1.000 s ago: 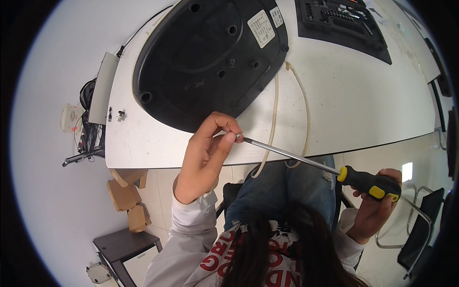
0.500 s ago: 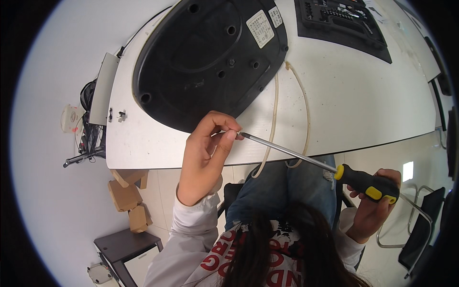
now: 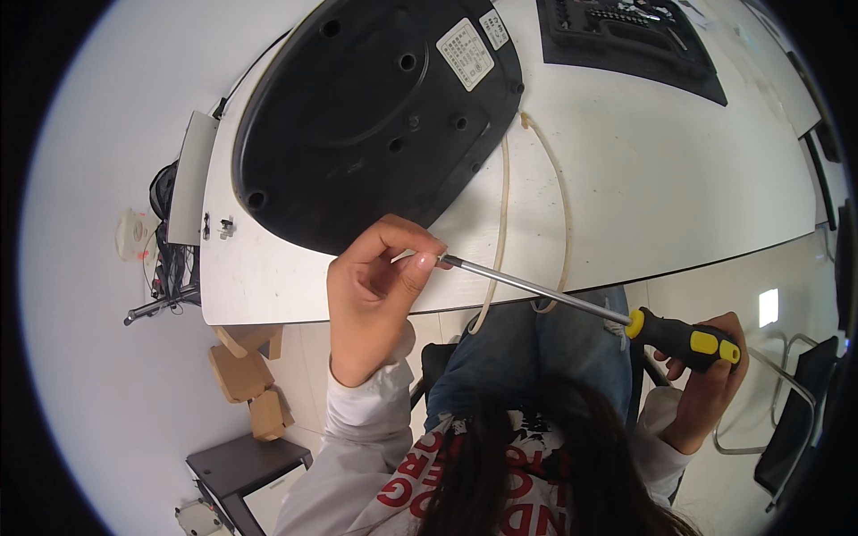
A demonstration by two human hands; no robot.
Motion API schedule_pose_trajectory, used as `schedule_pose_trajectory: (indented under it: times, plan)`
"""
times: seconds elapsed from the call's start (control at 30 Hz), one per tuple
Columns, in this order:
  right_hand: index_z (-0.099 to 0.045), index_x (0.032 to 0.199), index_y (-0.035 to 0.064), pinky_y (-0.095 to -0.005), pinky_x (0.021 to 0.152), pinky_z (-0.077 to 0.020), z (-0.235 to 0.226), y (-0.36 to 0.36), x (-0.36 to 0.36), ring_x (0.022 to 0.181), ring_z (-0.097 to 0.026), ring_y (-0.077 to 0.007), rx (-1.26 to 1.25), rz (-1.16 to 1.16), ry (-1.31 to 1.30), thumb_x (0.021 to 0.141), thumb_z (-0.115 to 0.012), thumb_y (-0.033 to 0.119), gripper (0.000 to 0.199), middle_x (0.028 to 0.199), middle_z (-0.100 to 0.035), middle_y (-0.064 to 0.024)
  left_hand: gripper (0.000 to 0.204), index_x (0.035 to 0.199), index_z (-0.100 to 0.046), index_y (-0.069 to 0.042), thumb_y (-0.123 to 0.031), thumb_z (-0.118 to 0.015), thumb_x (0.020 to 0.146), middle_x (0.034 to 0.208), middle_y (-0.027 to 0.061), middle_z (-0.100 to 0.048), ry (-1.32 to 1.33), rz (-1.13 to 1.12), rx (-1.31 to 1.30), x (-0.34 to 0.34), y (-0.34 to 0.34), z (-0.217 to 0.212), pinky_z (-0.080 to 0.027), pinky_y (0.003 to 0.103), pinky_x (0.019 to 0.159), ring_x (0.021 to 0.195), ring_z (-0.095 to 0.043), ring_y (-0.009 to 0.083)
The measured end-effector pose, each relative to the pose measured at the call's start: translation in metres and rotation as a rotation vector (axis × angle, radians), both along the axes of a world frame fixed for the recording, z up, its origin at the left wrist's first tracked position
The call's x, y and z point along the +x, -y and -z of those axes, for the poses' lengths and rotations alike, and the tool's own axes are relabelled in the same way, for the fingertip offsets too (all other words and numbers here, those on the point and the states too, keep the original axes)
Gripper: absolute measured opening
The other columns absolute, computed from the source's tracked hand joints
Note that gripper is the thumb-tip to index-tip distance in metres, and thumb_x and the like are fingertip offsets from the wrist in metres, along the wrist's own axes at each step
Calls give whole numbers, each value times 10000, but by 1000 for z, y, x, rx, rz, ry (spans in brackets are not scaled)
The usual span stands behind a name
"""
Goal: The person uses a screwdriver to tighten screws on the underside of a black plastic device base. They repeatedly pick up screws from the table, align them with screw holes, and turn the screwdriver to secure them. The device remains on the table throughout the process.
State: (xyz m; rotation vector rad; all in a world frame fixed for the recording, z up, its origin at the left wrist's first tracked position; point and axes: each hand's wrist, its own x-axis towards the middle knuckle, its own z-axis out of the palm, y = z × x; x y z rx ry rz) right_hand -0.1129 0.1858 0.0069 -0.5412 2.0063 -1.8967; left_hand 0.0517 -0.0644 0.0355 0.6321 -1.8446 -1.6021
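My right hand [image 3: 706,384] grips the black and yellow handle of a long screwdriver [image 3: 684,339] at the lower right. Its thin metal shaft [image 3: 536,288] runs up and left over the table edge. My left hand [image 3: 375,286] pinches the shaft's tip between thumb and fingers, just below the rim of a big black oval appliance base [image 3: 375,107]. That base lies bottom up on the white table [image 3: 679,188], with screw holes and white labels showing. Whether a screw sits at the tip is hidden by my fingers.
A pale tube [image 3: 500,205] loops from the black base down over the table's front edge. A black tool tray [image 3: 626,36] with bits lies at the far right of the table. Cardboard boxes [image 3: 246,375], a dark low stand [image 3: 246,469] and cables sit on the floor at left.
Both hands and the screwdriver have barely shifted; the left fingers stay pinched at the shaft's tip.
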Motion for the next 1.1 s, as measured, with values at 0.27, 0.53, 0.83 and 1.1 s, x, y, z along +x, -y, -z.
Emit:
schedule_pose_trajectory:
  times: [0.27,0.53,0.83,1.1]
  plan:
    - [-486,956,2,-214,461,-498,1,5,0,553,-632,-174,-17,-158,190,736,-608,585,635,695,-604,-89,74,890,-556,11,-39,-577,841,884,96,-556,-95,-163,-73,-14,-10,8,-480,274,726,776,-543,153]
    - [-419,1052,39,-220,496,-501,0,10,8,598,-649,-206,-113,-172,309,727,-670,453,583,755,-621,-127,245,1112,-446,-2,-77,-515,889,983,124,-510,-232,-210,-88,-20,-13,7,-486,290,718,787,-559,170]
    - [-371,1148,39,-237,539,-545,21,10,6,681,-662,-250,-204,-116,291,748,-668,408,620,888,-585,-149,672,1372,-176,35,-69,-574,840,1186,255,-478,-81,-250,-189,-30,-30,15,-485,314,769,838,-615,224]
    - [-356,1194,20,-224,550,-481,26,22,8,655,-621,-156,-131,-34,-34,827,-561,347,533,828,-569,-98,489,1245,-323,17,-28,-526,802,1186,210,-432,-6,-810,-1164,-13,-20,44,-417,284,710,965,-492,232]
